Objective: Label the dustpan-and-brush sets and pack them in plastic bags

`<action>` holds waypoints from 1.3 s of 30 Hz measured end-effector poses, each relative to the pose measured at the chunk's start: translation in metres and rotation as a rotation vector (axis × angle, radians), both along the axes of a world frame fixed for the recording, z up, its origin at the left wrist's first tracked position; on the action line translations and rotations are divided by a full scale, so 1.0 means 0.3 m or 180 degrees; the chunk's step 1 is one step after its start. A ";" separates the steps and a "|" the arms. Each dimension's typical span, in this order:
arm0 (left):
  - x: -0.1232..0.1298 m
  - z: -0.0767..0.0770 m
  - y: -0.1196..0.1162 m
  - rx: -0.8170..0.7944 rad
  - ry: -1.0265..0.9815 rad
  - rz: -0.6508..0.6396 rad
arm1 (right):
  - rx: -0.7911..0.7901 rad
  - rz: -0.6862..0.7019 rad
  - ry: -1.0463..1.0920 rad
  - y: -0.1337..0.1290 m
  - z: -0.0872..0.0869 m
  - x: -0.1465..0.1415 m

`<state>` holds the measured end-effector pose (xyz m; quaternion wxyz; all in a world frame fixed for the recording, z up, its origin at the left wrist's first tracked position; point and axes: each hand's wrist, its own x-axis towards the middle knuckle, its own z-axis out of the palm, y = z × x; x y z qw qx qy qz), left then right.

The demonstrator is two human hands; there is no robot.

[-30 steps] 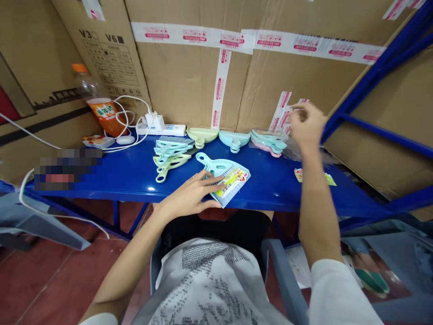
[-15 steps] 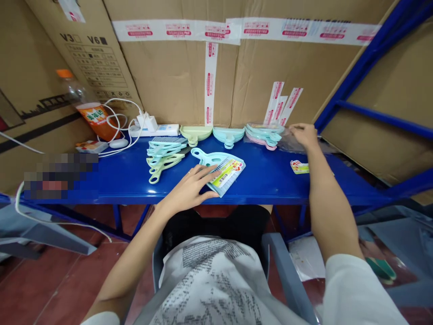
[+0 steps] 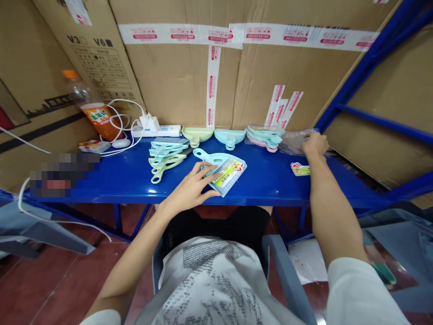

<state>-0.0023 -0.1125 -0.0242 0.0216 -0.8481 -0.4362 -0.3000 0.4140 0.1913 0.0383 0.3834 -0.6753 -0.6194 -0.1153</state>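
While under left fingers (image 3: 209, 178), brush (image 3: 232, 181) on dustpan (image 3: 210, 156)

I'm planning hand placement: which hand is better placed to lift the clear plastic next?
Probably the right hand: it is at the clear plastic, while the left hand is over the blue dustpan.

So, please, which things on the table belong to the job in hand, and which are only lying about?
Likely the job:
dustpan, under the left hand
label on it
clear plastic, at the right hand
stacked dustpans
brushes
loose label

Seemingly lying about:
bottle
power strip
plug
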 end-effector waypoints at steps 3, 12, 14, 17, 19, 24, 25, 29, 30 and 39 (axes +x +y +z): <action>0.004 0.003 -0.002 -0.0030 -0.0072 -0.0030 | 0.0019 -0.0805 0.0390 -0.033 0.059 0.006; -0.074 0.094 -0.058 0.0047 -0.1574 0.0109 | 0.1953 0.0978 0.0524 -0.496 0.263 -0.179; -0.114 0.121 -0.083 0.0044 -0.2300 0.0018 | 0.1791 0.2074 0.0374 -0.642 0.256 -0.287; -0.159 0.149 -0.109 -0.0083 -0.3118 -0.0285 | 0.1367 0.3409 -0.0190 -0.790 0.226 -0.441; -0.176 0.156 -0.115 -0.0175 -0.3369 -0.0374 | 0.0968 0.4083 -0.0445 -0.824 0.199 -0.519; -0.197 0.152 -0.109 -0.0787 -0.3205 0.0153 | 0.0343 0.4504 -0.0803 -0.794 0.140 -0.610; -0.202 0.151 -0.109 -0.0977 -0.3103 0.0241 | 0.0258 0.4499 -0.0906 -0.789 0.132 -0.618; -0.220 0.145 -0.108 -0.1176 -0.2844 0.0396 | 0.0186 0.4639 -0.1097 -0.794 0.113 -0.635; -0.223 0.144 -0.106 -0.1117 -0.2753 0.0442 | 0.0210 0.4677 -0.1094 -0.797 0.107 -0.637; -0.209 0.143 -0.088 -0.0139 -0.3305 0.0448 | 0.0458 0.3987 -0.0850 -0.762 0.061 -0.627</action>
